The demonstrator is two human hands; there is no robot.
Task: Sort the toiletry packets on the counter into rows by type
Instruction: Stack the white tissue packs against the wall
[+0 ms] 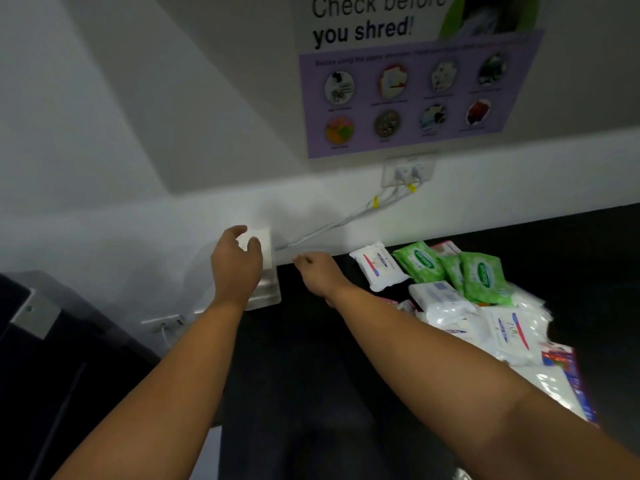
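My left hand (pixel 237 268) is shut on a small white packet (pixel 260 241), held upright against the wall at the far left end of the black counter (pixel 311 358). Just right of it, my right hand (pixel 320 275) hovers with curled, pinched fingers and nothing visible in them. A loose pile of packets lies to the right. In it are two green packets (pixel 419 261) (pixel 483 277), a white packet with a red and blue print (pixel 379 266), a plain white packet (pixel 440 299) and another printed white one (pixel 512 334).
A pale, shiny flat thing (pixel 268 296) lies under my left hand at the counter's corner. White cables (pixel 346 220) run from a wall socket (pixel 408 173) down to there. A poster (pixel 408 98) hangs above. A red and blue edged pack (pixel 571 379) lies at the right.
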